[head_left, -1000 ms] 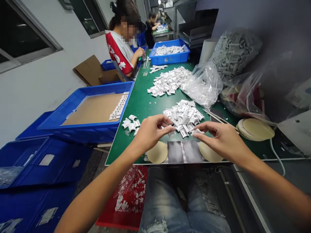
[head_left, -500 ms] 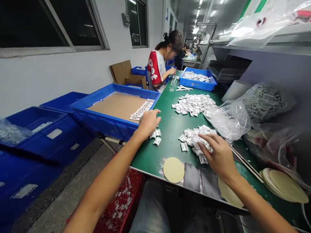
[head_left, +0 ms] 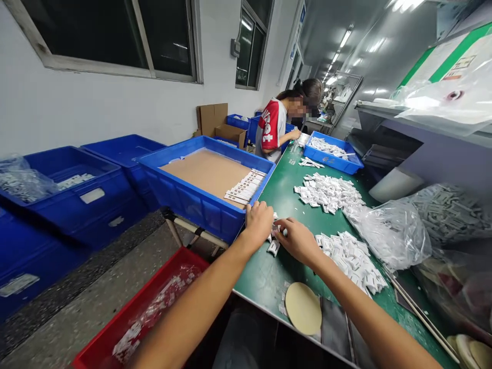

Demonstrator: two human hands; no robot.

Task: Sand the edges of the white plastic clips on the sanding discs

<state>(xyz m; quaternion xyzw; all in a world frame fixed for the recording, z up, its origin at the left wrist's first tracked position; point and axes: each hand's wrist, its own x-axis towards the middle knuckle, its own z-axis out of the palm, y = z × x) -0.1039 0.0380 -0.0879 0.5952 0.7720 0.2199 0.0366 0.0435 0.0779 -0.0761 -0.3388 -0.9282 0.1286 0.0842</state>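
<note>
My left hand point(head_left: 258, 221) and my right hand point(head_left: 298, 240) meet over a small cluster of white plastic parts point(head_left: 273, 247) on the green table point(head_left: 265, 277), beside the blue crate point(head_left: 200, 202). Both hands' fingers are curled on these small parts; exactly what each one grips is hidden. The crate holds a brown cardboard sheet point(head_left: 207, 171) with a row of white parts point(head_left: 244, 187) along its right side. A larger heap of white parts point(head_left: 351, 259) lies just right of my right hand.
A second heap of parts point(head_left: 326, 192) and plastic bags of parts point(head_left: 388, 233) lie farther along the table. A tan disc point(head_left: 303, 307) sits at the near edge. A red bin point(head_left: 146, 312) stands on the floor. A seated person point(head_left: 277, 128) works at the far end by a blue tray point(head_left: 332, 159).
My right hand left the big heap and moved left to join my left hand at the small cluster by the crate. The camera view swung left and up.
</note>
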